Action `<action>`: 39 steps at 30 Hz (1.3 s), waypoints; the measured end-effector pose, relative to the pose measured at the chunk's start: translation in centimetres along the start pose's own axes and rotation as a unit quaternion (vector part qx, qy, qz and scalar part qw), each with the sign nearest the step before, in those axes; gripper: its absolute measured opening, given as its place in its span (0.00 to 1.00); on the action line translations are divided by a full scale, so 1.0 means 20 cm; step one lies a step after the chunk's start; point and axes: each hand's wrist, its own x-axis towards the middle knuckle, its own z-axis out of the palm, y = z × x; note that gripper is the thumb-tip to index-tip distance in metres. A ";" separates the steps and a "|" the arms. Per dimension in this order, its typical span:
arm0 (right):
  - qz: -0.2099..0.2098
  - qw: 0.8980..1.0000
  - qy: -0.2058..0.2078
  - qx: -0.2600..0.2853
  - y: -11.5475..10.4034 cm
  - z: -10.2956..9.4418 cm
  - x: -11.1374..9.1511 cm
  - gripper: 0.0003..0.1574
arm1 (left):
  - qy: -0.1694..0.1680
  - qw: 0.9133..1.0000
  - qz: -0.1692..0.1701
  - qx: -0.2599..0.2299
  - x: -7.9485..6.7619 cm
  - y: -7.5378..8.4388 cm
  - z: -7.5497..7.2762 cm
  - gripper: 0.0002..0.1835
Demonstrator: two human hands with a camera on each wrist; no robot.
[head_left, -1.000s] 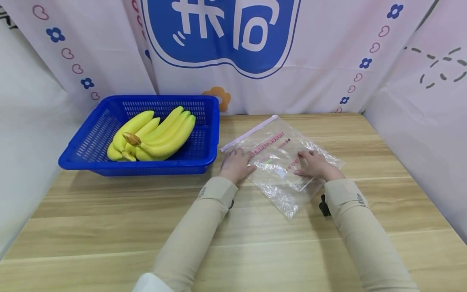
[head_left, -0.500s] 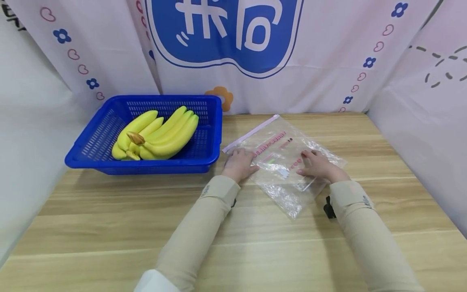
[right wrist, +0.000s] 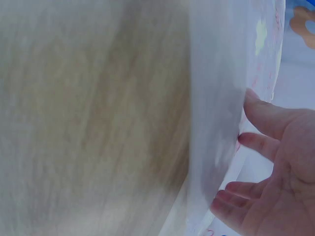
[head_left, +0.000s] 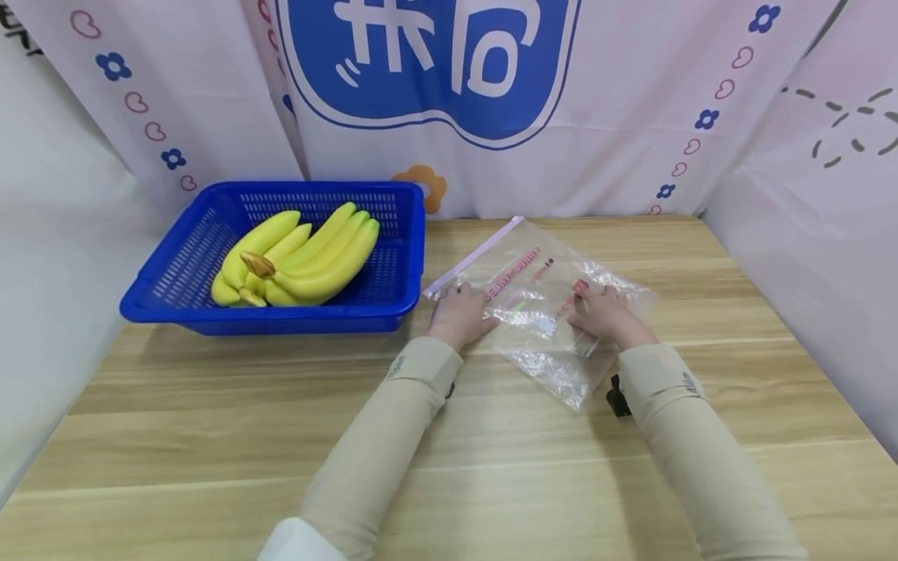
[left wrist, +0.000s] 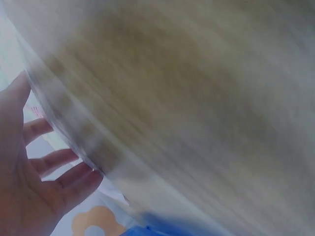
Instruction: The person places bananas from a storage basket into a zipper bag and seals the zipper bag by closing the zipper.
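Observation:
A clear plastic zip bag (head_left: 540, 366) with pink print lies flat and slantwise on the table, its lilac zip edge (head_left: 484, 251) toward the back left. On its left corner, near that zip, rests my left hand (head_left: 459, 315), fingers spread. My right hand (head_left: 606, 314) touches the bag's right part, beside the pink printed hearts. From the left wrist, the left hand (left wrist: 54, 182) shows fingertips along the film with nothing gripped. Likewise in the right wrist view, the fingertips of the right hand (right wrist: 275, 167) meet the bag's surface, loosely extended.
Left of the bag stands a blue perforated basket (head_left: 403, 300) holding a bunch of yellow bananas (head_left: 316, 269). Behind the wooden table (head_left: 491, 483) hangs a white printed cloth (head_left: 603, 171), with white walls at both sides. A black wrist mount (head_left: 617, 397) hangs under the right sleeve.
The bag has turned slightly counter-clockwise: its back corner has shifted left and its front corner right. My right hand has moved a little left; the left hand stays nearly where it was.

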 end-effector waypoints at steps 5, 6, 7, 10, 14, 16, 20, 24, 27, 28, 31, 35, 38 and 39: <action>-0.009 0.999 0.017 -0.038 -0.04 0.02 0.01 0.43 | 0.008 0.999 -0.009 0.048 0.00 0.01 0.01 0.33; -0.008 0.999 0.017 -0.042 -0.04 0.02 0.02 0.43 | 0.009 0.998 -0.011 0.054 0.00 0.02 0.01 0.34; -0.003 0.999 0.014 -0.037 -0.04 0.02 0.01 0.45 | 0.008 0.998 -0.011 0.060 0.00 0.02 0.01 0.34; 0.015 1.000 -0.001 -0.020 -0.05 0.02 0.00 0.50 | 0.001 0.998 -0.012 0.061 0.00 0.02 0.01 0.36; 0.026 0.999 -0.017 -0.018 -0.06 0.01 -0.01 0.55 | 0.004 0.999 -0.020 0.038 0.01 0.01 0.01 0.33; 0.024 0.999 -0.018 -0.025 -0.06 0.01 0.00 0.55 | 0.015 0.999 -0.024 0.024 0.02 0.00 0.01 0.30; 0.024 0.999 -0.022 -0.024 -0.06 0.02 0.01 0.54 | 0.025 0.999 -0.025 0.008 0.04 -0.02 0.02 0.25; 0.021 0.999 -0.027 -0.022 -0.06 0.02 0.02 0.54 | 0.024 0.999 -0.023 0.000 0.03 -0.04 0.02 0.25; 0.021 0.999 -0.029 -0.018 -0.06 0.02 0.03 0.54 | 0.022 0.999 -0.024 -0.011 0.02 -0.05 0.02 0.27; 0.022 0.999 -0.030 -0.016 -0.06 0.02 0.03 0.54 | 0.017 0.999 -0.027 -0.016 0.02 -0.05 0.02 0.28; 0.019 0.999 -0.035 -0.012 -0.06 0.02 0.02 0.54 | -0.004 0.999 -0.041 -0.029 0.01 -0.05 0.01 0.32; 0.018 0.999 -0.039 -0.010 -0.07 0.01 0.01 0.53 | -0.022 0.998 -0.051 -0.040 0.00 -0.05 0.00 0.35; 0.019 0.999 -0.041 -0.011 -0.07 0.01 0.01 0.53 | -0.030 0.997 -0.043 -0.053 0.00 -0.05 0.00 0.34; 0.018 0.999 -0.041 -0.011 -0.07 0.01 0.01 0.53 | -0.033 0.997 -0.040 -0.058 0.00 -0.05 -0.01 0.34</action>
